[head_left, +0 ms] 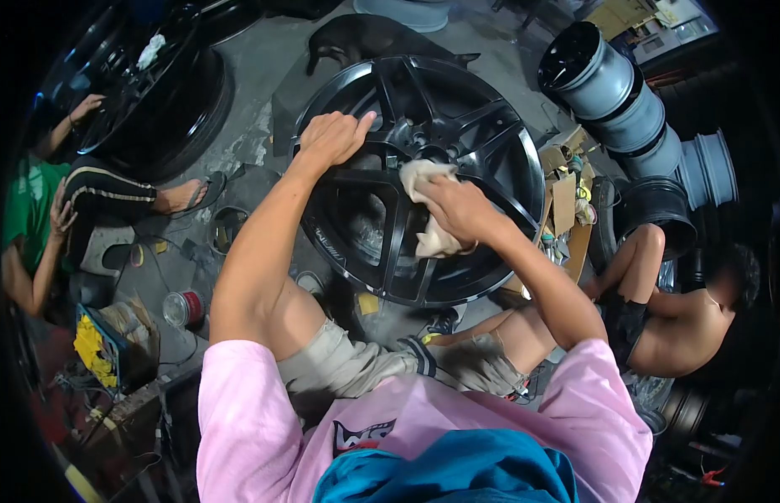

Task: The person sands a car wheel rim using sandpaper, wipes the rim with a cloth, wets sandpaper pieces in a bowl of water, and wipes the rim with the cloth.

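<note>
A black multi-spoke wheel rim (516,186) lies face up before my knees, with a bright outer edge. My right hand (459,205) presses a cream-white cloth (433,243) against its spokes, just right of the hub; the fingers are closed on the cloth. At the rim's upper left, my left hand (333,138) grips it with the fingers curled and the thumb pointing out to the right. What the left fingertips touch is partly hidden beneath the hand.
Silver-grey wheels (604,84) are stacked at upper right. A cardboard box (563,201) of supplies sits beside my rim. A dog (382,40) lies beyond it. A person in green (25,210) sits left near dark wheels; another person (679,331) crouches right. A can (184,308) stands lower left.
</note>
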### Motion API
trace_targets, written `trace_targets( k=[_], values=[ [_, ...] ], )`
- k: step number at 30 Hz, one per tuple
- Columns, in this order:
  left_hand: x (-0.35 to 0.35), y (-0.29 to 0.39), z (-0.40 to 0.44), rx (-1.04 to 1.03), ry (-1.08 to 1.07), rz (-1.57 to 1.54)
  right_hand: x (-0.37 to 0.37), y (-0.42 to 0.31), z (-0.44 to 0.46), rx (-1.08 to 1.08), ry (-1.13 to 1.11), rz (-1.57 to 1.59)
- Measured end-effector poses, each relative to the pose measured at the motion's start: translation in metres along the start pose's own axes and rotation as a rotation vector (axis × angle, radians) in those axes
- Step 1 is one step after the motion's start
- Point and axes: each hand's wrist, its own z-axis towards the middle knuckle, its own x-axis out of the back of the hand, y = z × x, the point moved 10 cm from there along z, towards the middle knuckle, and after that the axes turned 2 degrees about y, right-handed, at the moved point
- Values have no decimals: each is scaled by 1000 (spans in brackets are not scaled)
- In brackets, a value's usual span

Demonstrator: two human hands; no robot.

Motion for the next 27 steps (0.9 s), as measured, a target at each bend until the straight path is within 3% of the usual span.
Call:
trace_targets(
  k=[1,2,5,7,14,16,18,19,20,21,23,25,26,27],
  values=[
    [0,1,0,-7,12,10,8,-8,-21,-30,49,25],
    [2,3,1,-18,26,20,-5,-15,-40,0,-91,-46],
    [4,6,2,4,0,4,7,-51,-60,36,1,116],
    [3,4,0,42,-32,6,1,-57,-53,6,-129,145],
    [9,6,1,12,31,46,-14,-4,21,-135,-266,-98],
    [8,3,0,49,36,52,48,16,18,-91,309,-21],
    [5,2,-1,60,-16,53,50,37,9,-98,324,36],
    [5,2,-2,68,-27,31,18,33,8,-88,172,-41],
    [5,4,0,71,-36,9,-15,28,1,-81,24,-119],
    [4,4,1,55,-22,35,-2,0,-10,-88,180,-81],
    [5,4,1,61,-22,48,-3,-44,-27,97,292,-60],
    [2,6,-1,57,-35,60,-61,-80,-49,107,-14,-62],
    [3,5,0,52,-21,51,-44,-117,-63,290,92,9],
    [4,3,1,48,-6,43,-41,-112,-61,259,84,39]
  ],
)
